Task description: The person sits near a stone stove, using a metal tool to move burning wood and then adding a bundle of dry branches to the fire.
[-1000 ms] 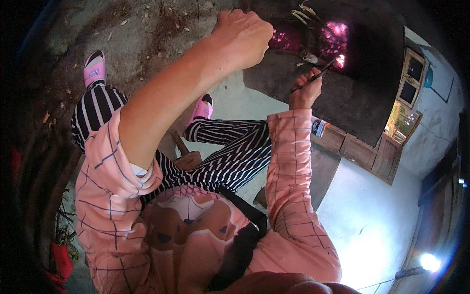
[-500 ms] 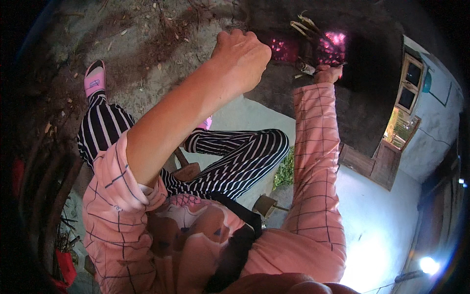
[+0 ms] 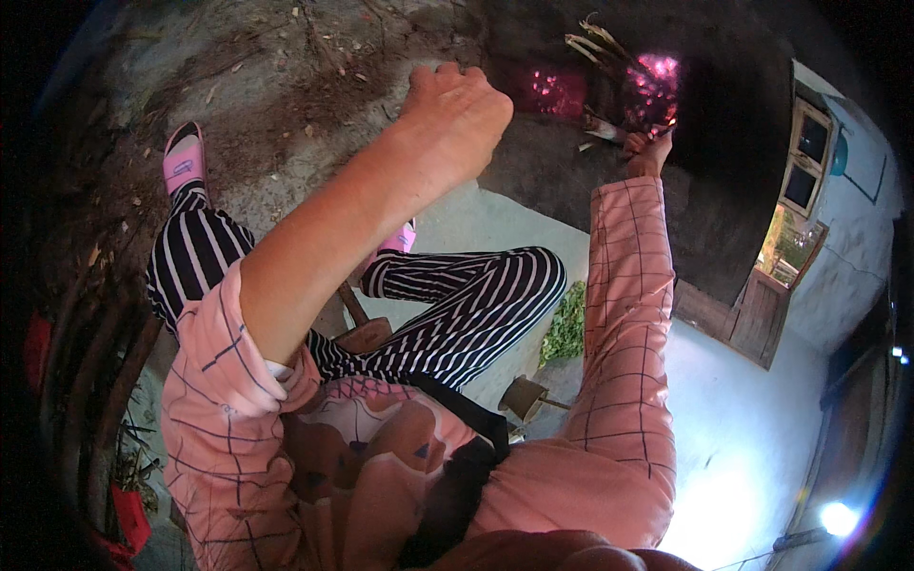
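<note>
At the upper middle my left hand [image 3: 461, 112] is raised with its fingers curled into a fist. Its palm is turned away, so anything inside it is hidden. Farther right, my right hand [image 3: 649, 152] reaches to a dark stove opening where pinkish-red embers [image 3: 653, 88] glow. The fingers are closed around a thin dark stick-like piece [image 3: 670, 125], whose tip barely shows against the glow. Just left of this hand, a pale-ended piece of firewood [image 3: 604, 127] pokes out of the opening. Several dry stalks [image 3: 596, 44] lean above it.
A second glow [image 3: 554, 92] shows left of the firewood. Green leaves [image 3: 566, 325] lie beside my right forearm, near a small brownish pot [image 3: 523, 399] with a handle. Dirt and plant litter [image 3: 276, 95] cover the ground at upper left. A wooden window [image 3: 805, 157] stands at right.
My right hand has drawn back slightly toward me and right, still at the stove opening. My left fist has shifted a little left. The view itself has moved slightly.
</note>
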Demonstrator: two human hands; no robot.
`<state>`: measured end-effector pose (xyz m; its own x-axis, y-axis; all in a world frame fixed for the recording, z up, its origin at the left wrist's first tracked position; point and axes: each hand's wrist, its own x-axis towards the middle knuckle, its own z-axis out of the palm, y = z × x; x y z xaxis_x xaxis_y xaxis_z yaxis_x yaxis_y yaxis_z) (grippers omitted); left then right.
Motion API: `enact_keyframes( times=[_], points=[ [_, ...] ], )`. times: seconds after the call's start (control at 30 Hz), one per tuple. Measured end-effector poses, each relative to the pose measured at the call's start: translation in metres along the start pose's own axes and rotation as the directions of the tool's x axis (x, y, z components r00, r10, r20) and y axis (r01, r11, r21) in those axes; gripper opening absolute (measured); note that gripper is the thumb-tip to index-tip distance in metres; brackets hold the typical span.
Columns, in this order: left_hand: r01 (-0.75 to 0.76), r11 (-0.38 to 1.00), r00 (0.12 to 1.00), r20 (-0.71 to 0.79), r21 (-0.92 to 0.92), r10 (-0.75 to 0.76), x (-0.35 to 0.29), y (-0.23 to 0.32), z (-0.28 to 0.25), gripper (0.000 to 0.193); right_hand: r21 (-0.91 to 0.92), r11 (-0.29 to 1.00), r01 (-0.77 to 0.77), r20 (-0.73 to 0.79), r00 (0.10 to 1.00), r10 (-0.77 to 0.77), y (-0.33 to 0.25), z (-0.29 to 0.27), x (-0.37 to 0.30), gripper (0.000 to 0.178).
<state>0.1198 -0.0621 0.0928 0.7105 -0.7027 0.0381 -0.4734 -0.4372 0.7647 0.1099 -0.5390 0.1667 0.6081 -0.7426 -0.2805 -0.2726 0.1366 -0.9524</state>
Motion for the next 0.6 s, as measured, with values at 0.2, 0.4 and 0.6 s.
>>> enact_keyframes(
  times=[0.2, 0.4, 0.6],
  points=[
    [0.025, 0.998, 0.998, 0.054, 0.055, -0.028, -0.001, -0.010, -0.001, 0.026, -0.131, 0.971, 0.200, -0.128, 0.968, -0.217, 0.017, 0.046, -0.036, 0.040],
    [-0.009, 0.998, 1.000, -0.024, 0.068, 0.011, -0.005, -0.017, -0.003, 0.024, -0.189, 0.954, 0.234, -0.089, 0.963, -0.254, 0.062, 0.079, -0.159, 0.034],
    [-0.020, 0.996, 0.997, -0.075, 0.082, 0.027, -0.006, -0.026, -0.009, 0.023, -0.283, 0.939, 0.198, 0.024, 0.980, -0.199, 0.134, 0.052, -0.355, 0.015]
  ],
)
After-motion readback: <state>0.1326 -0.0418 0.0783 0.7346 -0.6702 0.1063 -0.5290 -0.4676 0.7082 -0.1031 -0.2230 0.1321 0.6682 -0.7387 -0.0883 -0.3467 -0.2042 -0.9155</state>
